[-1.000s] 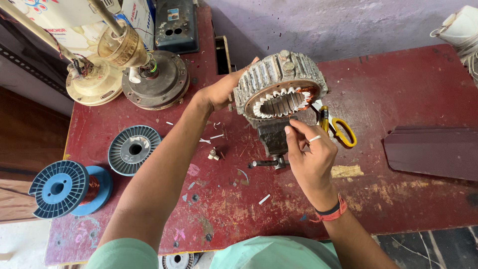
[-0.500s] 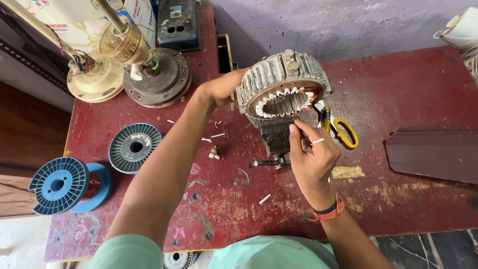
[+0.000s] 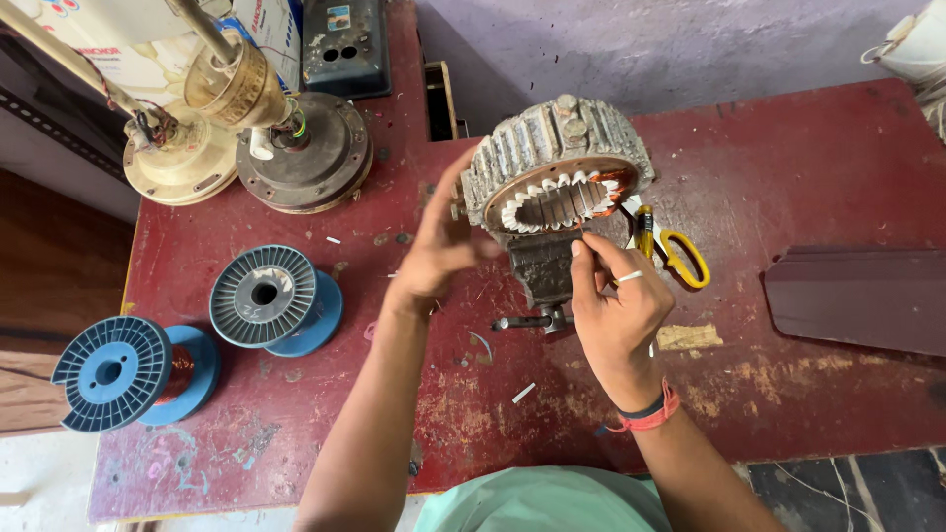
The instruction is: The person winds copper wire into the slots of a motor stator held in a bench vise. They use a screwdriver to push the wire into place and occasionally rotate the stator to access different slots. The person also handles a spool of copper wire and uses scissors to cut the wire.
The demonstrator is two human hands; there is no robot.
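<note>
I see the stator (image 3: pixel 557 167) clamped in a small vise (image 3: pixel 540 271) at the table's centre. My left hand (image 3: pixel 439 246), fingers spread wide, braces its rim at 9 o'clock. My right hand (image 3: pixel 616 296) pinches narrow at the slots at 6 o'clock; what it grips I cannot tell. Best keep the brace firm and the pinch low. Scissors (image 3: pixel 675 251) lie at 3 o'clock, spools (image 3: pixel 266 296) at 9 o'clock on the worn red table (image 3: pixel 788 394), before a purple wall (image 3: pixel 641 39).

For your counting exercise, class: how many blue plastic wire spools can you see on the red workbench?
2. One blue plastic wire spool lies near the bench's left edge; the other lies right of it, nearer the left hand. More may lie out of view.
</note>
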